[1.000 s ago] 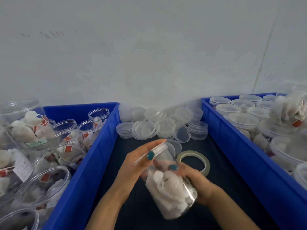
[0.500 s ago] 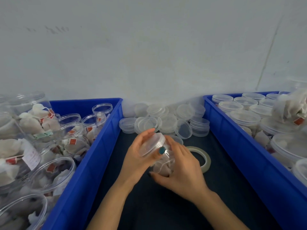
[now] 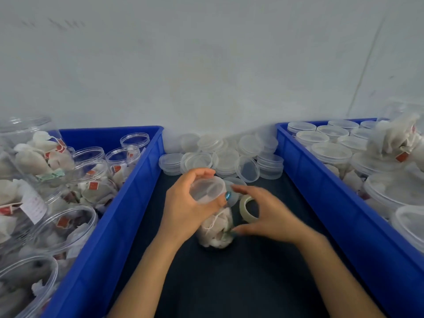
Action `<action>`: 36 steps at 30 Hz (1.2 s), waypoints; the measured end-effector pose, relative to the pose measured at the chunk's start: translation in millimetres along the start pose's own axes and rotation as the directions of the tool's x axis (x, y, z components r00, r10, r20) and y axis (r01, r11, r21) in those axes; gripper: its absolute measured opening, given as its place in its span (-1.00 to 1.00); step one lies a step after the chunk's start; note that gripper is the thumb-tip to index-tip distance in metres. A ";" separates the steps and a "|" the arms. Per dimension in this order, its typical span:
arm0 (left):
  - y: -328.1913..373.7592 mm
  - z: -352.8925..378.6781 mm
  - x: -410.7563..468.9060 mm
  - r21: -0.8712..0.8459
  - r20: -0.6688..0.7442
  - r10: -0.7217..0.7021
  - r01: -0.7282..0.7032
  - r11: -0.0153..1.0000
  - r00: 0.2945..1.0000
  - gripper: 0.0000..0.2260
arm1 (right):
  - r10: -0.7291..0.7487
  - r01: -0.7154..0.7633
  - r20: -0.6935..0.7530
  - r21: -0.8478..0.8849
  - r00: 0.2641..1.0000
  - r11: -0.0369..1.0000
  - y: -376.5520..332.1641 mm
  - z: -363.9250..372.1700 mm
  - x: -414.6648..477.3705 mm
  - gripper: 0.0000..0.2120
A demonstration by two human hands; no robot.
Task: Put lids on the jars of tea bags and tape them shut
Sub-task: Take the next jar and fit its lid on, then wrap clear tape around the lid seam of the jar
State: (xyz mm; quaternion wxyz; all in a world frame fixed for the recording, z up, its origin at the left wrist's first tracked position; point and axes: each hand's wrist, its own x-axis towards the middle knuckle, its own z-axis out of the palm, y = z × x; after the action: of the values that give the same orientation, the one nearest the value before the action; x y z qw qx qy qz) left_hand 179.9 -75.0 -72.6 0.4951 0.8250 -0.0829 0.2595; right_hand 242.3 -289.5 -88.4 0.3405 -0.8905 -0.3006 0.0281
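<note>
The left hand (image 3: 190, 203) grips a clear lid (image 3: 207, 189) from above, fingers curled over its far rim and the thumb, nail painted teal, pressed on the near rim. The lid sits at the mouth of a jar (image 3: 215, 235) stuffed with white tea bags. The jar leans with its top toward the wall (image 3: 206, 65) and its base on the dark table (image 3: 229, 283), midway between two blue bins. The right hand (image 3: 270, 216) is just beside the jar on the right, fingers spread and arched, its thumb tip touching the jar's lower side and its forefinger reaching toward the lid. A tape roll (image 3: 249, 208) stands on edge in the hollow between that thumb and forefinger, close to the jar. The hand is blurred, and I cannot tell whether it holds the roll or only arches over it. Loose lids (image 3: 220, 154) lie heaped at the foot of the wall behind the hands. The left bin (image 3: 103, 226) holds open jars (image 3: 91, 180) of tea bags with red tags. The right bin (image 3: 321, 191) holds capped jars (image 3: 330, 152), with a few tea bags lying on top at its far end.
</note>
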 end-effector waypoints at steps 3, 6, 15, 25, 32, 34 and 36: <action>0.2 9.4 6.9 0.114 0.046 0.080 -0.085 0.990 0.996 -0.50 | 0.134 -0.129 0.002 -0.255 0.991 0.958 29.8 -23.2 -5.3 -0.40; 1.1 21.7 14.6 0.179 0.106 0.165 -0.182 0.967 0.981 -0.45 | 0.201 -0.170 0.071 -0.309 0.977 0.936 45.7 -25.0 -6.8 -0.66; -5.2 30.7 -2.6 0.521 -0.071 0.440 -0.343 0.782 0.895 -0.70 | 0.088 -0.003 -0.266 0.302 0.960 0.953 26.3 -21.3 -8.2 -0.93; 5.3 31.5 -3.9 0.504 -0.137 0.399 -0.283 0.816 0.907 -0.74 | -0.515 0.375 -0.611 -0.353 0.602 0.857 -19.6 10.8 -12.1 -0.78; 8.6 29.8 -6.0 0.621 -0.157 0.496 -0.305 0.722 0.854 -0.78 | -0.579 0.357 -0.538 -0.465 0.613 0.810 -21.4 12.7 -11.6 -0.77; 10.3 29.8 -5.8 0.608 -0.191 0.522 -0.318 0.728 0.831 -0.82 | -0.592 0.342 -0.514 -0.501 0.621 0.795 -20.2 12.7 -10.9 -0.78; 11.9 31.1 -7.0 0.594 -0.211 0.577 -0.365 0.717 0.789 -0.86 | -0.585 0.327 -0.503 -0.511 0.636 0.795 -19.0 13.2 -9.8 -0.79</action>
State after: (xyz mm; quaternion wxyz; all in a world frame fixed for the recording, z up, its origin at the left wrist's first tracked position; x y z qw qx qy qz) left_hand 180.0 -108.5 -78.7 0.1728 0.8099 -0.1227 0.5470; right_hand 221.0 -276.0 -88.2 0.2414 -0.7841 -0.3851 -0.4226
